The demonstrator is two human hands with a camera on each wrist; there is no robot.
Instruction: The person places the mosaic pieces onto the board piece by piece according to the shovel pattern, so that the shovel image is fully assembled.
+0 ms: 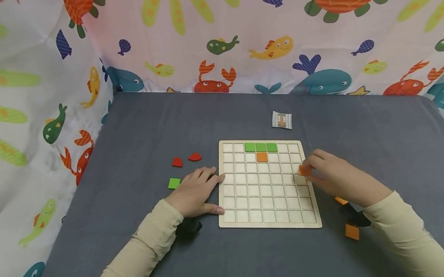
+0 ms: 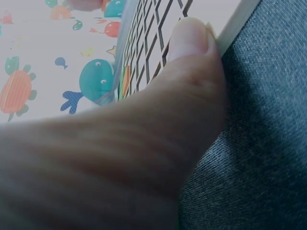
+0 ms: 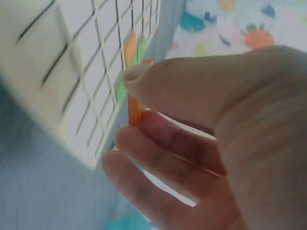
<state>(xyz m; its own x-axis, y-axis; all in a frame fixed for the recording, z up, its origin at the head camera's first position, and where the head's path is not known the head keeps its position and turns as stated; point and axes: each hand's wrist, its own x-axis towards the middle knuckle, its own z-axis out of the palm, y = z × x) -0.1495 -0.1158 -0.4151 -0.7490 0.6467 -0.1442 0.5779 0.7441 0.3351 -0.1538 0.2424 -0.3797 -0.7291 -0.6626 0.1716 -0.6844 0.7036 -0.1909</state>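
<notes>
A pale wooden grid board (image 1: 249, 202) lies on the grey cloth. Three green square tiles (image 1: 260, 147) sit in its top row, and an orange square tile (image 1: 261, 157) fills a cell just below the middle one. My left hand (image 1: 196, 192) rests at the board's left edge, thumb and fingertips touching the rim; its thumb (image 2: 192, 52) lies on the border in the left wrist view. Over the board's right edge, my right hand (image 1: 337, 178) pinches another orange square tile (image 3: 135, 109) between thumb and fingers, held upright above the cells.
Left of the board lie two red pieces (image 1: 195, 157) and a green tile (image 1: 174, 183). More orange tiles (image 1: 352, 232) lie near the right forearm. A small patterned card (image 1: 281, 120) is behind the board. A printed sea-animal curtain (image 1: 231, 27) rises behind the grey surface.
</notes>
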